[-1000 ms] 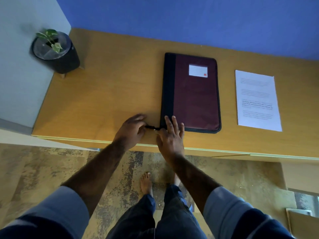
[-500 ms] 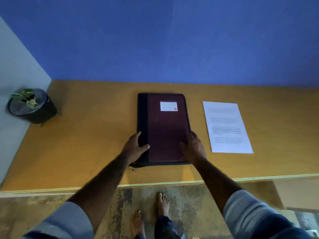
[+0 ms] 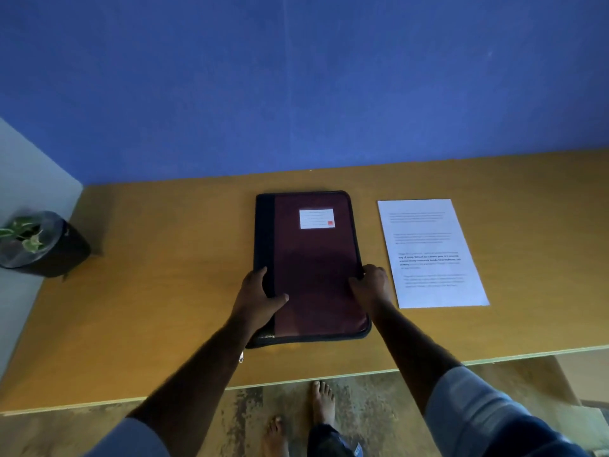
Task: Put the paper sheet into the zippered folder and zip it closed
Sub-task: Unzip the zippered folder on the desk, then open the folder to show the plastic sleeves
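The right hand (image 3: 372, 288) curls over the right edge of the zippered folder (image 3: 313, 258); the left hand (image 3: 260, 298) grips its spine side, thumb on the cover. The folder lies flat on the table (image 3: 164, 291), long axis pointing away from the person; the paper sheet (image 3: 431, 252) lies parallel, just beside the right hand.

matt cloth folder (image 3: 313, 268), smooth wood table (image 3: 158, 291)

Both left hand (image 3: 255, 300) and right hand (image 3: 374, 286) now grip folder (image 3: 313, 268) sides.

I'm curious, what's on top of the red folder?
The folder carries a white label, and the left hand and right hand grip its side edges. Its cover hides the inside.
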{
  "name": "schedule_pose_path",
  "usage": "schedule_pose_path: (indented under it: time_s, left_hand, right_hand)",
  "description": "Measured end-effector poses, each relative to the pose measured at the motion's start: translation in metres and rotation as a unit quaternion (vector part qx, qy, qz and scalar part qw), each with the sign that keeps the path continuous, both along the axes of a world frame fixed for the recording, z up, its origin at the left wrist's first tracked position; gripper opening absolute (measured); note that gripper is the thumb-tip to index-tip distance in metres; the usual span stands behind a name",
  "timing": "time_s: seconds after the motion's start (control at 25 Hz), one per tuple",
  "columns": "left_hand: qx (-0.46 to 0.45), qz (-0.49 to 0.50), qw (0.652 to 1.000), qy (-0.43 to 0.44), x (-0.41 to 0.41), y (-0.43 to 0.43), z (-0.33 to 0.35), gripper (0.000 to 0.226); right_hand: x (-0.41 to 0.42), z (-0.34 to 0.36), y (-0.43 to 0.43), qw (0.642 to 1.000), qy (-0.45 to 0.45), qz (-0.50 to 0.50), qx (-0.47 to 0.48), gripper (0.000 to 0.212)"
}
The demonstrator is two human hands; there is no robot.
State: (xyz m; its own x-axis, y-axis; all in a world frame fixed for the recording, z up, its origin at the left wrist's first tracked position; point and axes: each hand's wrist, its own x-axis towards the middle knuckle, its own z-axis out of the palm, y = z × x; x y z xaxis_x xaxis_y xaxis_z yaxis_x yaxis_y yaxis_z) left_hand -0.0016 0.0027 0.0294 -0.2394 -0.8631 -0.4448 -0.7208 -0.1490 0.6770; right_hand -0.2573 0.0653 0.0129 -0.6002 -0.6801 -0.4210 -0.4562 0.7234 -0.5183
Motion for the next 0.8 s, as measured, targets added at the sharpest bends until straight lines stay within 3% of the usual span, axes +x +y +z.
schedule_pose_path:
  time_s: [0.24,0.44,0.56,0.64,0.8]
  left_hand:
    - [0.051,-0.027,0.998,-0.034,-0.019,0.011,0.005,0.102]
    - [0.111,0.081,0.987,0.077,-0.018,0.006,0.027,0.077]
    - [0.135,0.073,0.981,0.117,-0.013,0.005,0.057,0.071]
    - [0.128,0.049,0.979,0.149,-0.013,0.003,0.083,0.073]
    - [0.062,0.066,0.970,0.227,-0.024,-0.010,0.142,0.064]
  right_hand:
    - [-0.017,0.004,-0.001,0.999,-0.020,-0.022,-0.039,0.032]
    - [-0.015,0.033,0.003,0.990,-0.060,-0.032,-0.126,0.012]
    - [-0.004,0.067,0.003,0.978,-0.109,-0.021,-0.177,0.010]
    - [0.014,0.094,0.004,0.959,-0.163,-0.016,-0.230,0.011]
    - [0.073,0.140,0.008,0.894,-0.323,0.047,-0.308,0.034]
